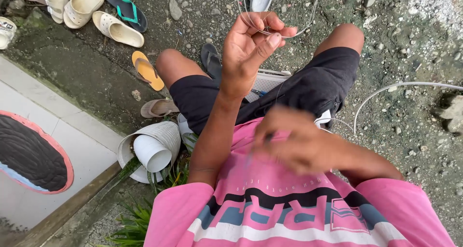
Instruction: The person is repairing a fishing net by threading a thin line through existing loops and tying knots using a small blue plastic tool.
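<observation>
The gravel ground [410,44] holds sandals [115,27] at its top left corner and a tipped white pot [152,150] near its left edge; a white hose [386,90] curves on the right. The left hand [251,47] is raised, pinching a thin clear line [289,35] between thumb and fingers; the right hand [299,143] is blurred by the pink shirt [289,213], so I cannot tell its grip.
</observation>
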